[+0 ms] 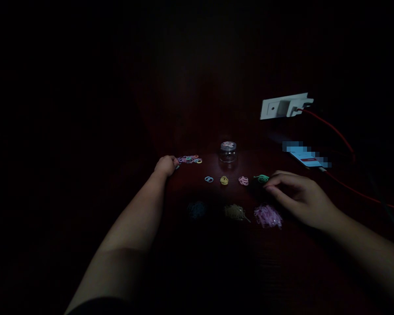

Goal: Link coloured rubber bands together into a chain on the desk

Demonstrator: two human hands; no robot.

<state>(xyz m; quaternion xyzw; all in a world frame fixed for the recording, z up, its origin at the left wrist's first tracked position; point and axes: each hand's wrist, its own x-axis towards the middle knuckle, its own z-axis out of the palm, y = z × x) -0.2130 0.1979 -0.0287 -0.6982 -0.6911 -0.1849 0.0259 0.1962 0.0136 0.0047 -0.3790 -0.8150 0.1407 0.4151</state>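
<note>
My left hand (167, 166) is closed at the left edge of a mixed pile of coloured bands (189, 159); what its fingers hold is hidden. My right hand (290, 192) has thumb and fingertips together beside the green bands (263, 178); anything between them is too small to tell. In the same row lie blue bands (209, 179), yellow bands (224, 180) and pink bands (243, 180). Nearer to me are a dark blue pile (196, 210), a yellowish pile (235, 212) and a purple pile (268, 216).
A clear lidded jar (228, 153) stands behind the rows. At the right lies a phone with a lit screen (305, 156), a red cable (338, 130) near it. A white socket plate (272, 108) holds a plug. The surroundings are very dark.
</note>
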